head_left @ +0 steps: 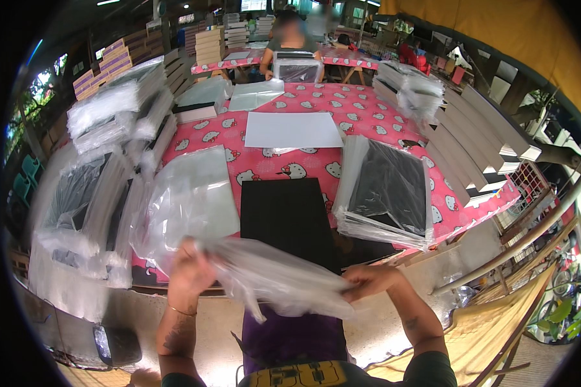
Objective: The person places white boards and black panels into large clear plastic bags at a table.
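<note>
A clear plastic bag (281,274) stretches between my two hands in front of my body, blurred by motion. My left hand (192,267) grips its left end and my right hand (370,282) pinches its right end. Just beyond the bag lies a flat black board or book cover (283,209) on the table, its near edge hidden behind the plastic. To its left, close to my left hand, is a pile of clear plastic bags (197,187). To its right sits a stack of plastic-wrapped black flat items (390,187). Farther back lies a white sheet (294,130).
The table has a pink patterned cover (303,98). Bagged stacks (87,200) crowd its left side. Long rows of thick black-and-white blocks (474,138) line the right. Across the table, a person (292,45) handles a wrapped stack. A curved pole (529,238) runs along the right.
</note>
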Action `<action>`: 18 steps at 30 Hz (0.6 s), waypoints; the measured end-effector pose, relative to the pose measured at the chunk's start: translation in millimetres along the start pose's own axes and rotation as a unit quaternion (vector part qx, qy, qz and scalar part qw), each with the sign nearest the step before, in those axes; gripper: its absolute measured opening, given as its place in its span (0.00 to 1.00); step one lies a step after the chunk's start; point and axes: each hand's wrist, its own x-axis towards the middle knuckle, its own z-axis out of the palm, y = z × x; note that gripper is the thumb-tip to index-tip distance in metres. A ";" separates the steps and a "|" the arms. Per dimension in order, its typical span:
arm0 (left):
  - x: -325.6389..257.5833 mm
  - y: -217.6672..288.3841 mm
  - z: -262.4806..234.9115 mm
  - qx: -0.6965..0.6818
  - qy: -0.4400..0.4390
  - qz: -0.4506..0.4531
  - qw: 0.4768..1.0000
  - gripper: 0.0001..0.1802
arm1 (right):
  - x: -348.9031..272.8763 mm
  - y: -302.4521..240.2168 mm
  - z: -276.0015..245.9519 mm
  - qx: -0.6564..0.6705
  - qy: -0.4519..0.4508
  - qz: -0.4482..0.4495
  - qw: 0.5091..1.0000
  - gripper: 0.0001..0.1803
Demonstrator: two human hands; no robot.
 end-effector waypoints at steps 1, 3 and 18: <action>-4.0 -2.1 -1.1 -0.101 0.097 0.010 0.990 0.21 | 1.8 2.2 4.8 -0.029 -0.023 -0.010 0.999 0.12; -6.5 -10.0 11.0 -0.204 0.225 -0.165 0.938 0.24 | 0.3 3.5 12.0 0.088 0.043 -0.038 0.994 0.13; -37.7 -20.9 18.6 0.164 -0.193 -0.156 0.955 0.16 | -37.2 87.6 -16.4 0.213 0.130 -0.050 0.967 0.27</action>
